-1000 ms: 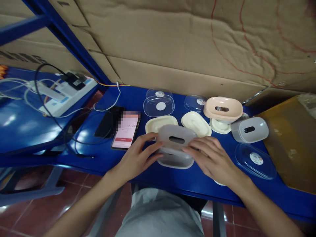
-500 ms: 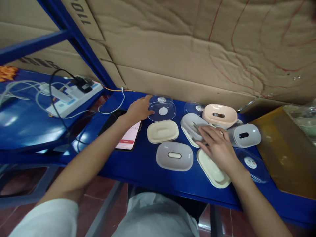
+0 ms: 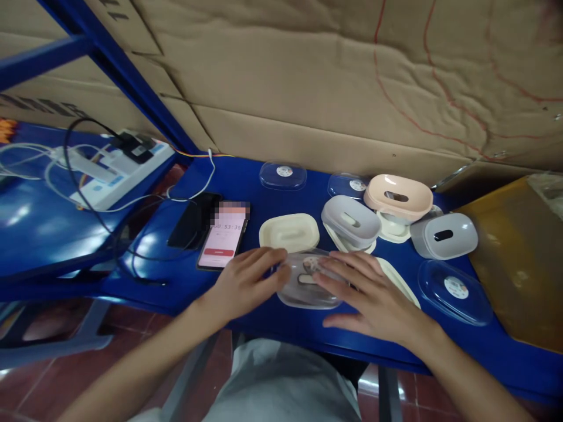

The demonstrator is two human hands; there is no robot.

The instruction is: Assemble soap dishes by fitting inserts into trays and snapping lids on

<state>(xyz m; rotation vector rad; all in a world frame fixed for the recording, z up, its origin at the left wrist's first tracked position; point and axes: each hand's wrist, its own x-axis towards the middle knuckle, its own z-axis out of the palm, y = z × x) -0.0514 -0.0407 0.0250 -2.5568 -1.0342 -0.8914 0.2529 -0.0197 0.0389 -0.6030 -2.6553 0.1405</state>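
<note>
My left hand [image 3: 259,280] grips the left edge of a clear plastic lid [image 3: 317,265] with a round sticker. The lid lies over a grey oval dish [image 3: 303,298] with a slot in its middle. My right hand [image 3: 363,293], fingers spread, rests at the lid's right side. Just behind is a cream tray [image 3: 288,232]. A grey slotted dish [image 3: 350,220] sits tilted on cream pieces to the right. Another cream tray [image 3: 398,282] is partly hidden behind my right hand.
A peach box [image 3: 398,198], a grey box [image 3: 445,235] and clear lids [image 3: 455,292] stand right, beside a cardboard box [image 3: 519,264]. Another clear lid [image 3: 282,176] lies at the back. Left are a phone [image 3: 223,234], cables and a power strip [image 3: 118,176].
My left hand has brought a clear lid from the back to the grey dish in front. My right hand has left the tilted grey dish and moved to the lid.
</note>
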